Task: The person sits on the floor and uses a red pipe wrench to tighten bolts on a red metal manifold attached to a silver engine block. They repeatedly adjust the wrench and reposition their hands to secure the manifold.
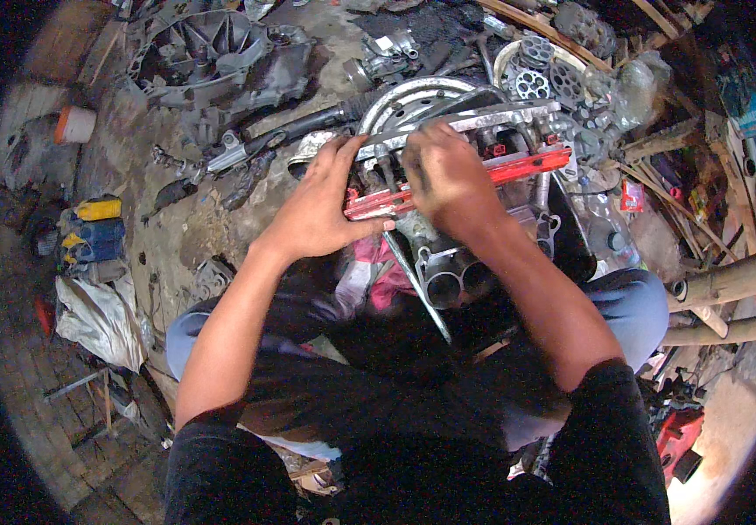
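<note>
Your left hand [321, 206] is resting on the near end of a red rail [457, 181], fingers curled loosely over it and thumb pressing against its lower edge, so it is gripping rather than lying flat. Your right hand [446, 175] is lying across the middle of the same rail, fingers bent down and closed around it beside a dark upright fitting. The rail is sitting across the top of a grey metal engine part [474, 254] between your knees. A long metal rod [417, 284] is slanting down just below your left thumb. Behind the part, a round metal rim [413, 96] is lying on the dirty floor among greasy engine pieces [220, 52]
</note>
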Tool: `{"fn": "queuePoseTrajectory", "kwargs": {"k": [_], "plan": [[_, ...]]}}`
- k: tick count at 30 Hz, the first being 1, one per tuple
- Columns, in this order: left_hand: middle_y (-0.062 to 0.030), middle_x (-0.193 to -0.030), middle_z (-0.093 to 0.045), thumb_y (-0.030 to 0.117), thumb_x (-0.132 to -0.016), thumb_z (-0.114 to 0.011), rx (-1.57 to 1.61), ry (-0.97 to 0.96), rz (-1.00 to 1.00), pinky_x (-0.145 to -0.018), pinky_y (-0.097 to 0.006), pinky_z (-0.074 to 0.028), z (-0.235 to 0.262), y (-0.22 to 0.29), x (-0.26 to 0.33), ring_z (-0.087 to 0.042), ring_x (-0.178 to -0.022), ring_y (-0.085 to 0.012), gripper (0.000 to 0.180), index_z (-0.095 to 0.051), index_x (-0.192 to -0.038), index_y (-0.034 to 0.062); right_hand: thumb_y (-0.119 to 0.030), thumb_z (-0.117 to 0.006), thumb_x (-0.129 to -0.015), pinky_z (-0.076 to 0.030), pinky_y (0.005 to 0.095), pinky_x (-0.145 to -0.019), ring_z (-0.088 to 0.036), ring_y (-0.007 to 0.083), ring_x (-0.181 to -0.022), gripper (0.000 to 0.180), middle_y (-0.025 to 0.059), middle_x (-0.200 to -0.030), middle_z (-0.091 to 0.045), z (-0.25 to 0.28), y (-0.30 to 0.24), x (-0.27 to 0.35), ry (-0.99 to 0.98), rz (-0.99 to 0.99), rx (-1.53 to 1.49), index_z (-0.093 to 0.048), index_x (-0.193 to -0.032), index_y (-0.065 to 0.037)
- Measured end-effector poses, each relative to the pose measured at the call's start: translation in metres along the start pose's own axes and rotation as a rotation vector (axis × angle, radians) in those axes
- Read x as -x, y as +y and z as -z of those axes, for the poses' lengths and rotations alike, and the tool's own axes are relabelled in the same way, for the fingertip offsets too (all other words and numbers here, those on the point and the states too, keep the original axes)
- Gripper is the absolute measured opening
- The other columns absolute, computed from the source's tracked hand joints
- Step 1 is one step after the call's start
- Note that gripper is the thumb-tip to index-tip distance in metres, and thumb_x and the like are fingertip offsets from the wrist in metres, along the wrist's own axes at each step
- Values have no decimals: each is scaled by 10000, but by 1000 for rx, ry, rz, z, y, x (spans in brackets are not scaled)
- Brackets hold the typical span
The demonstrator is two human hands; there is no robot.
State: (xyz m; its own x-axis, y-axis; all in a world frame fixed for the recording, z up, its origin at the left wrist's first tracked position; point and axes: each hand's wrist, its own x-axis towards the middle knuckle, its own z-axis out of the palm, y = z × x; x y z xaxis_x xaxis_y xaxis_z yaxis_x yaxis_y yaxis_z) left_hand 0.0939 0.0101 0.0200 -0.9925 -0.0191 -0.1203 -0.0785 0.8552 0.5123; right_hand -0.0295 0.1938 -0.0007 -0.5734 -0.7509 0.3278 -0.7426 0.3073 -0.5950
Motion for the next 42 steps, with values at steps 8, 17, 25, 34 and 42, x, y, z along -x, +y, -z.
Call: {"fn": "queuePoseTrajectory", "kwargs": {"k": [8,17,25,34,42], "plan": [[-312,-1527,-338,490,-737,-848,-17,4,0,-1187,-491,-321,-2,-3,1,-338,-1441,-470,1100,-256,-1553,50,-88,-620,-821,-472,505,-860,-580,399,-941,145,210,-924,-608,-6,4,5,130,84,90,-602,-916,19],[-319,-1514,-345,501,-740,-841,38,30,-24,-1183,-485,-327,-3,-5,4,-363,-1418,-474,1102,-259,-1539,15,6,-654,-722,-521,461,-944,-617,401,-1047,289,225,-998,-639,6,-7,-6,-24,63,262,-649,-1010,38],[-314,-1430,-412,505,-723,-853,-13,115,-70,-1146,-483,-377,-12,-13,8,-416,-1363,-473,1135,-255,-1547,6,11,-677,-706,-519,496,-879,-618,413,-1019,223,215,-956,-639,15,1,-15,-84,152,276,-668,-929,6],[-315,-1547,-310,579,-734,-825,-4,-51,87,-1171,-504,-355,0,-3,7,-303,-1460,-458,1174,-207,-1575,41,-99,-735,-834,-521,456,-847,-673,416,-923,164,234,-955,-685,27,-10,-20,-127,-57,191,-745,-937,29],[-289,-1491,-395,401,-650,-928,59,-90,-114,-1181,-465,-333,7,-29,3,-396,-1398,-438,1246,-186,-1581,35,-96,-710,-832,-525,477,-903,-681,424,-969,197,257,-980,-710,39,-8,-17,-155,-113,115,-742,-993,13]]}}
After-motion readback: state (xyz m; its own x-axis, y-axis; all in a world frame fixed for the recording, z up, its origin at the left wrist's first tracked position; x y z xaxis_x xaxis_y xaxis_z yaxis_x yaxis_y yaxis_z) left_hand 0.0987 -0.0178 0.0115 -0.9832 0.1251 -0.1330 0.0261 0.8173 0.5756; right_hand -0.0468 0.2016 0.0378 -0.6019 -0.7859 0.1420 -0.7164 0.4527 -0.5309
